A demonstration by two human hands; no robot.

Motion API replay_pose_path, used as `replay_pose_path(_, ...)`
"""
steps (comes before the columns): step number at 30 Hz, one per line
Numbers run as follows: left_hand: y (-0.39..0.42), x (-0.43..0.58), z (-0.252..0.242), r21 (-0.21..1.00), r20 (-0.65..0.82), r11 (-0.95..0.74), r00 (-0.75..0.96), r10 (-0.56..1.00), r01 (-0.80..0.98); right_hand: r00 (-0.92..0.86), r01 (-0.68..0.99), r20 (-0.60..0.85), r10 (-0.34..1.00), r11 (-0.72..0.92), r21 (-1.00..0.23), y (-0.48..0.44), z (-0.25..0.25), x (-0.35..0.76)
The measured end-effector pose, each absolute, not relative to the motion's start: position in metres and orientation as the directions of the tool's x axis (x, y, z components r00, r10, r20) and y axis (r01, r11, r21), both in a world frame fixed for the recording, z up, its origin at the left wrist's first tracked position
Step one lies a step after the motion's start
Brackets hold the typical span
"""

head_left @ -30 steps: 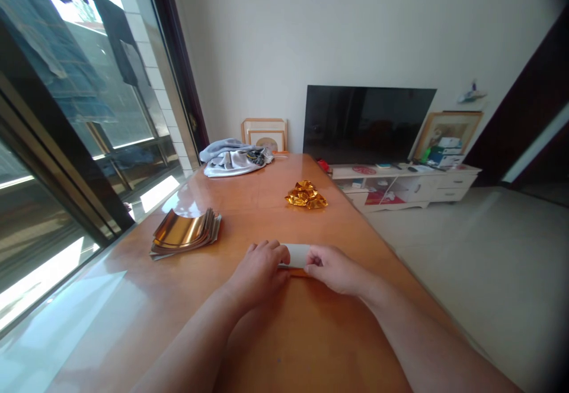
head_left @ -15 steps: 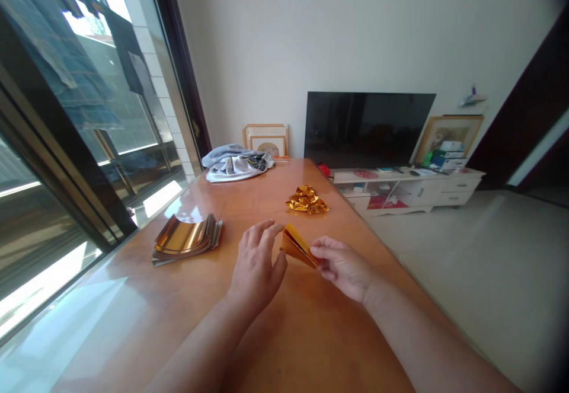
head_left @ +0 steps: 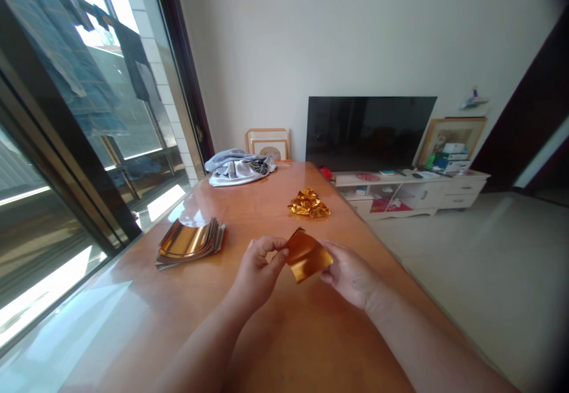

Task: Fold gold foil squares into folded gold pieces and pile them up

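Between my two hands, above the table, is a sheet of gold foil paper (head_left: 307,256), its shiny face turned up and its surface slightly curved. My left hand (head_left: 260,268) pinches its left edge between thumb and fingers. On the other side, my right hand (head_left: 351,274) grips the right edge; some of its fingers are hidden behind the paper. Beyond the hands lies a small pile of folded gold foil pieces (head_left: 309,203). To the left rests a stack of gold foil sheets (head_left: 189,242), curled up at the ends.
The wooden table (head_left: 262,345) stretches away toward the wall, with a bundle of grey cloth (head_left: 240,168) at its far end. A large television (head_left: 371,132) stands on a white cabinet (head_left: 427,200) to the right. Glass doors (head_left: 89,144) run along the left.
The foil paper, folded into a narrow wedge before, now shows a broad flat face. My left hand has closed from spread fingers onto its left edge. The view has tilted slightly upward.
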State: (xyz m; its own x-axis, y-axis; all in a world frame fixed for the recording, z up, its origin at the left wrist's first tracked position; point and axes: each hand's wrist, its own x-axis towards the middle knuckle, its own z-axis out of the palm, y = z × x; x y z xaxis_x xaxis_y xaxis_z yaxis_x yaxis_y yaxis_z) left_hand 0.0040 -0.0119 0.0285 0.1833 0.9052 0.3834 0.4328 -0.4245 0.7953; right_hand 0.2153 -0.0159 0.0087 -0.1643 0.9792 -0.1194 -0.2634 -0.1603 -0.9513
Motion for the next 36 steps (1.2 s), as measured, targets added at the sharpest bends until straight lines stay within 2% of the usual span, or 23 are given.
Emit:
replay_pose_path(2,-0.009,0.004,0.027,0.926,0.302,-0.334,0.182,0.936,0.176,-0.155,-0.303,-0.122,0.980,-0.165,-0.939,-0.015,0.005,0.215)
replay_pose_path(5,-0.009,0.005,0.027,0.981,0.185,-0.165,0.240,0.953,-0.102,-0.184,-0.317,-0.175,0.967,-0.226,-0.921,-0.017,0.002,0.212)
replay_pose_path(11,-0.015,0.010,0.028,0.975,0.025,0.045,0.307,0.952,-0.219,-0.392,-0.290,-0.133,0.910,-0.259,-0.921,-0.027,0.009,0.203)
replay_pose_path(13,-0.016,0.012,0.027,0.966,-0.038,0.117,0.325,0.945,-0.229,-0.401,-0.295,-0.119,0.908,-0.251,-0.922,-0.028,0.009,0.202)
replay_pose_path(16,-0.014,0.012,0.024,0.957,-0.098,0.184,0.349,0.932,-0.223,-0.314,-0.261,-0.140,0.939,-0.228,-0.938,-0.024,0.005,0.203)
replay_pose_path(19,-0.007,0.009,0.019,0.966,-0.099,0.160,0.284,0.954,-0.202,-0.187,-0.168,-0.184,0.965,-0.216,-0.962,-0.019,0.001,0.208)
replay_pose_path(22,0.000,0.003,0.016,0.957,-0.164,0.199,0.170,0.972,-0.212,-0.114,-0.062,-0.189,0.975,-0.197,-0.978,-0.018,-0.001,0.210)
replay_pose_path(25,0.001,-0.002,0.016,0.952,-0.198,0.239,0.209,0.958,-0.191,-0.059,0.005,-0.178,0.982,-0.178,-0.984,-0.019,0.002,0.208)
replay_pose_path(28,-0.003,-0.002,0.019,0.975,-0.151,0.188,0.262,0.953,-0.120,-0.052,0.030,-0.187,0.981,-0.186,-0.982,-0.022,0.004,0.206)
replay_pose_path(36,-0.004,0.002,0.017,0.986,-0.164,0.160,0.152,0.975,0.043,-0.100,0.110,-0.159,0.982,-0.148,-0.983,-0.023,0.001,0.209)
